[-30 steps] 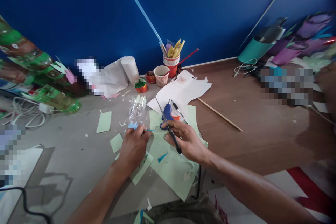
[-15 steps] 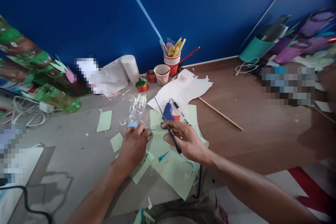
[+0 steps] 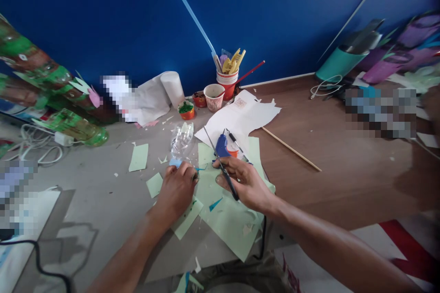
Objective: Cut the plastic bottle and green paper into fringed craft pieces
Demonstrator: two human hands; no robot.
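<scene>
Working blue strip (image 3: 201,169), apparently: right hand (image 3: 246,179) grasping pointed tool (image 3: 229,181) near glue gun (image 3: 222,144); left hand (image 3: 178,188), grip unclear; steadiness advisable next.

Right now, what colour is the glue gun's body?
The glue gun's body is blue, as the head view shows.

Right hand (image 3: 252,187) holds black-handled tool (image 3: 227,177) over green sheet (image 3: 233,233), tip end beside blue glue gun (image 3: 222,147); left hand (image 3: 177,190) curled near clear plastic piece (image 3: 181,142), light-blue piece (image 3: 175,162) by its fingers (image 3: 171,171).
</scene>
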